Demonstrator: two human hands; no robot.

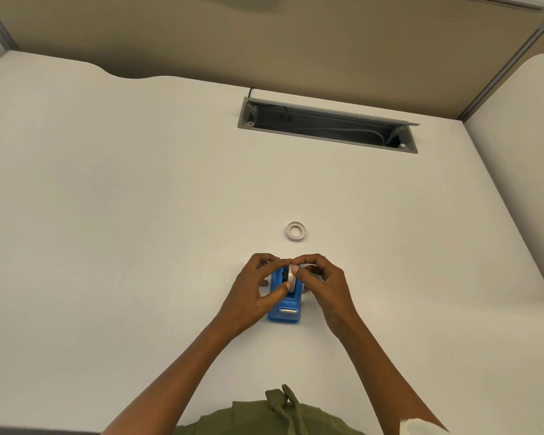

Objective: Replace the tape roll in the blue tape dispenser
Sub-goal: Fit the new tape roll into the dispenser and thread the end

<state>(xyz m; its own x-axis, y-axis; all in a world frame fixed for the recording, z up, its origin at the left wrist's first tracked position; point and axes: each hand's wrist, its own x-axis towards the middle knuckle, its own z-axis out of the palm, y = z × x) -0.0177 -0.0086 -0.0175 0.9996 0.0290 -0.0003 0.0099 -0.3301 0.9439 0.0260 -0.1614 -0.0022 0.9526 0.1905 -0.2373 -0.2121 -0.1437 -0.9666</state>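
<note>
The blue tape dispenser (285, 310) stands on the white desk with its metal cutter end toward me. A white tape roll (291, 277) sits upright in its cradle. My left hand (258, 288) grips the roll from the left, thumb on its near edge. My right hand (322, 282) pinches it from the right with thumb and fingertips. Both hands cover the far half of the dispenser. A second, thinner tape ring (296, 231) lies flat on the desk just beyond my hands.
The white desk (139, 215) stretches wide on all sides. An open grey cable tray (327, 125) with cords is recessed at the back. Beige partition walls stand behind and at the right.
</note>
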